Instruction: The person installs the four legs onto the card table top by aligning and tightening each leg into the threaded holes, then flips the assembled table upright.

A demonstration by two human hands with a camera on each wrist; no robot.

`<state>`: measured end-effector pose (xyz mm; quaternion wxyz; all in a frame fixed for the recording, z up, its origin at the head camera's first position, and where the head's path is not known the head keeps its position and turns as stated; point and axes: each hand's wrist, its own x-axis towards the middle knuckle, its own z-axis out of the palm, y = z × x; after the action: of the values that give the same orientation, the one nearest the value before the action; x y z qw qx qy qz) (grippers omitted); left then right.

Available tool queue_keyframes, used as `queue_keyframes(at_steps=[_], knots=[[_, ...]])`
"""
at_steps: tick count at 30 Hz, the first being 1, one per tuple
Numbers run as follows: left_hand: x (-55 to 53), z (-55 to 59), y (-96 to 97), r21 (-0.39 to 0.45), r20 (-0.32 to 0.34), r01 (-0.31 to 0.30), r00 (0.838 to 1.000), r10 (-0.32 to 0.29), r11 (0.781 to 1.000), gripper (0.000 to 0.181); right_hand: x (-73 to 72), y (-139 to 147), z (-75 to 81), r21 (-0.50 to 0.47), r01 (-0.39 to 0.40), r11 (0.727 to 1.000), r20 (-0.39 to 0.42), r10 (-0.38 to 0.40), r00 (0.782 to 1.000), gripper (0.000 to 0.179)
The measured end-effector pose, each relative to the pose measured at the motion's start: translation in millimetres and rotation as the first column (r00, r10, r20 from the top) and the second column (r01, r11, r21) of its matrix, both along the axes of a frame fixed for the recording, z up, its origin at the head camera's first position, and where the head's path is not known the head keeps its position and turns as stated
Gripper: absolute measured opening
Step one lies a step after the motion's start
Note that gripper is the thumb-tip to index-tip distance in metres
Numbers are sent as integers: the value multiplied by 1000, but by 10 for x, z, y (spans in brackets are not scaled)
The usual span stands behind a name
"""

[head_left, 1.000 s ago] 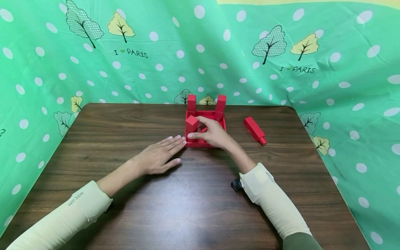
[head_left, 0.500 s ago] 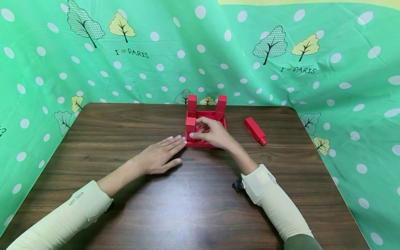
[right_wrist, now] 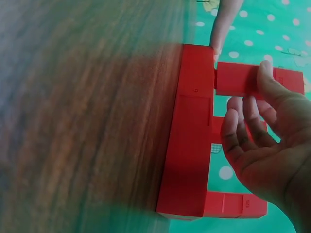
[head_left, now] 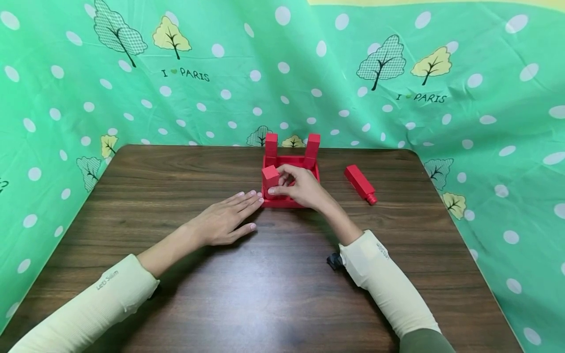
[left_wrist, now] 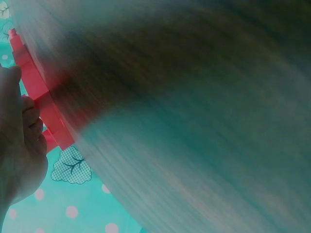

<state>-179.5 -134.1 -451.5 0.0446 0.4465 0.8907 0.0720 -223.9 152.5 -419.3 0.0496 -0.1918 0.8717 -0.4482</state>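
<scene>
A square red frame (head_left: 287, 203) lies at the back middle of the table, seemingly an upturned toy table with upright square legs. My right hand (head_left: 304, 189) pinches the near-left red leg (head_left: 270, 177) between thumb and fingers. In the right wrist view, a narrow neck joins this leg (right_wrist: 238, 79) to the frame (right_wrist: 189, 131). My left hand (head_left: 225, 220) lies palm down with straight fingers, its fingertips touching the frame's near-left corner. Two more legs stand at the far corners, the far-left leg (head_left: 271, 147) and the far-right leg (head_left: 312, 147).
A loose red leg (head_left: 359, 184) with a threaded-looking end lies on the brown wooden table (head_left: 282, 294), right of the frame. A green curtain (head_left: 282, 98) with dots and trees hangs behind the table and along both sides.
The leg in my right hand has turned about its upright axis, its top face sitting at different angles across the frames. My left hand keeps its place at the frame's corner.
</scene>
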Motion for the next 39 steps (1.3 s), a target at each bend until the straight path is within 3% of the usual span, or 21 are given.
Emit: queue_keyframes(at_steps=[9,23,39], knots=[[0,5,1,-10,11,-4,1000,4,1000,73,30,13,14,0,48,999,41,-48,998,41],[-3,6,5,-2,15,0,1000,0,1000,72,7,-87,-27,0,154,988,3,-154,988,48],[1,16,18,-10,12,0,1000,0,1000,72,8,-69,-29,-72,138,988,-15,-139,990,42]])
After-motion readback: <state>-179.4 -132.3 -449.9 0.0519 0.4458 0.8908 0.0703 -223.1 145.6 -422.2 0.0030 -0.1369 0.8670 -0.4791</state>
